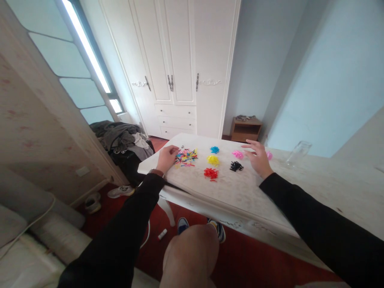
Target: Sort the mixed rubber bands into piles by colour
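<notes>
My left hand (168, 158) is at the left edge of a mixed heap of small coloured strips (186, 156), its thumb and fingers closed together; what they hold, if anything, is too small to make out. My right hand (258, 157) hovers with fingers apart between a pink pile (238, 154) and a second pink pile (269, 155), which it partly hides. Nearby lie a black pile (237, 166), a blue pile (214, 149), a yellow pile (213, 161) and a red pile (211, 173) of similar small pieces.
All the piles lie on a white table (192, 192). A clear glass vessel (299, 153) stands to the right. Behind are a white wardrobe (180, 48) and a small wooden stand (246, 130). Clothes (120, 136) are heaped at left; a white tube (162, 234) lies on the floor.
</notes>
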{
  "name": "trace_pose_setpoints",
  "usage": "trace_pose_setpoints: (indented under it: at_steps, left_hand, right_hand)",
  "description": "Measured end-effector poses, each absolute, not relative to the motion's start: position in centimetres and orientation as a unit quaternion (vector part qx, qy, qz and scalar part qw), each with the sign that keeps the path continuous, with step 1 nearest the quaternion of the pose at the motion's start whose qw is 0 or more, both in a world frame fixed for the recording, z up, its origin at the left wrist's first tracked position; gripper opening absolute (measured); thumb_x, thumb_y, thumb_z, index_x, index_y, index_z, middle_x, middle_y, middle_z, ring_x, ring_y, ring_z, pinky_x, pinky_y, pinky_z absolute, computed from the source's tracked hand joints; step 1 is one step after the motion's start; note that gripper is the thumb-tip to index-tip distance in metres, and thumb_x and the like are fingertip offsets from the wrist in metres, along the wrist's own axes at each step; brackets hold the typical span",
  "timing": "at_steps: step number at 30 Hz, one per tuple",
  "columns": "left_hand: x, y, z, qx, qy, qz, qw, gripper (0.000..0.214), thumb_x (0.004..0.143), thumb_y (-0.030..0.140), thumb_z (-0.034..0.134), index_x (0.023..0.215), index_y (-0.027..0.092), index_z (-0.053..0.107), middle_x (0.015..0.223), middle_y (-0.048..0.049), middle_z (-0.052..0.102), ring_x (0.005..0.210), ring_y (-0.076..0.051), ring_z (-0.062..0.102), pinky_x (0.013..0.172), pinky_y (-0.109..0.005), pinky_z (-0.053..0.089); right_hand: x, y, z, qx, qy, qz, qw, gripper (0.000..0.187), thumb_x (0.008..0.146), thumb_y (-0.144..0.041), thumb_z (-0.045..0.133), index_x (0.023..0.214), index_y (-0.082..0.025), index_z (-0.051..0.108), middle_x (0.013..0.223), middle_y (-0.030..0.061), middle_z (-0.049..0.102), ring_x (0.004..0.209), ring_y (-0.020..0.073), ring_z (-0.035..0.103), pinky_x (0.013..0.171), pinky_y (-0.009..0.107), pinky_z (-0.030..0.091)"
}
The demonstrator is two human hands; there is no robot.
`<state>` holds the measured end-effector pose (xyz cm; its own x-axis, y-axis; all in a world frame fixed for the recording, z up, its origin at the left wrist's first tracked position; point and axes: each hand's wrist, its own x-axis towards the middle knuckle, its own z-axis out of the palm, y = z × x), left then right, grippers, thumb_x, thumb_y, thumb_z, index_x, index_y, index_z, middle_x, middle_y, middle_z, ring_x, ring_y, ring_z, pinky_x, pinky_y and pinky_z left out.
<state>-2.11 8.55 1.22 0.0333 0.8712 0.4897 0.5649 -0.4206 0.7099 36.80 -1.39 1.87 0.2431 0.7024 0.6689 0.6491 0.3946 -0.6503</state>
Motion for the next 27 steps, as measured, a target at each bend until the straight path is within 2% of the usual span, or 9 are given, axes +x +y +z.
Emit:
trace_pose_setpoints:
  at_steps: [3,6,10,14,18,23,27]
  left_hand:
    - [-2.1,8.8,1.0,0.702,0.511,0.471,0.158,0.013,0.082,0.021,0.068,0.09,0.014,0.077,0.084,-0.0069,0.08,0.081,-0.021,0.072,0.079,-0.03,0.056]
    - [-2.2,9.1,0.6,0.703,0.513,0.468,0.153,0.013,0.083,0.021,0.067,0.089,0.015,0.077,0.084,-0.0073,0.079,0.082,-0.022,0.073,0.079,-0.031,0.056]
    - [-2.5,9.7,0.1,0.715,0.512,0.457,0.13,0.017,0.084,0.021,0.065,0.095,0.015,0.077,0.085,-0.0067,0.079,0.081,-0.021,0.072,0.08,-0.031,0.055]
    - [-2.7,10.1,-0.3,0.733,0.5,0.448,0.11,0.027,0.084,0.021,0.063,0.107,0.016,0.075,0.08,-0.0046,0.076,0.077,-0.019,0.07,0.078,-0.03,0.054]
    - [-2.6,9.9,-0.2,0.743,0.501,0.435,0.094,0.025,0.087,0.023,0.06,0.104,0.016,0.077,0.083,-0.0053,0.075,0.074,-0.019,0.067,0.076,-0.03,0.053]
    - [-2.6,9.6,0.0,0.748,0.498,0.433,0.07,0.03,0.089,0.024,0.058,0.111,0.017,0.077,0.085,-0.0054,0.076,0.076,-0.019,0.067,0.078,-0.031,0.054]
    - [-2.7,9.9,-0.4,0.744,0.508,0.429,0.067,0.027,0.089,0.025,0.057,0.105,0.017,0.078,0.089,-0.0064,0.077,0.072,-0.018,0.067,0.076,-0.031,0.054]
  right_hand:
    - [36.9,-1.3,1.8,-0.55,-0.615,0.029,0.564,0.032,0.084,-0.039,0.065,0.112,-0.028,0.076,0.149,0.0091,0.056,0.141,0.0334,0.045,0.104,0.055,0.05]
    - [37.0,-0.9,1.7,-0.546,-0.627,0.032,0.555,0.045,0.086,-0.039,0.064,0.131,-0.032,0.068,0.157,0.0064,0.049,0.148,0.0335,0.038,0.116,0.062,0.039]
    - [36.9,-0.5,1.4,-0.537,-0.632,0.041,0.557,0.062,0.088,-0.039,0.061,0.149,-0.035,0.053,0.162,0.0053,0.044,0.151,0.0333,0.034,0.121,0.063,0.032]
    - [36.6,-0.3,1.3,-0.535,-0.635,0.054,0.555,0.067,0.086,-0.038,0.061,0.152,-0.033,0.05,0.163,0.0055,0.042,0.151,0.0341,0.034,0.122,0.062,0.032]
    - [36.3,-0.2,1.2,-0.527,-0.648,0.054,0.548,0.068,0.085,-0.038,0.062,0.152,-0.033,0.05,0.163,0.0056,0.042,0.151,0.0342,0.034,0.123,0.061,0.031]
    - [36.1,-0.1,1.0,-0.515,-0.667,0.038,0.538,0.066,0.087,-0.042,0.06,0.152,-0.032,0.049,0.162,0.0061,0.043,0.151,0.0333,0.035,0.127,0.06,0.021]
    - [36.1,-0.1,0.9,-0.513,-0.667,0.042,0.539,0.067,0.088,-0.043,0.06,0.153,-0.031,0.049,0.163,0.007,0.042,0.151,0.0333,0.034,0.127,0.06,0.021]
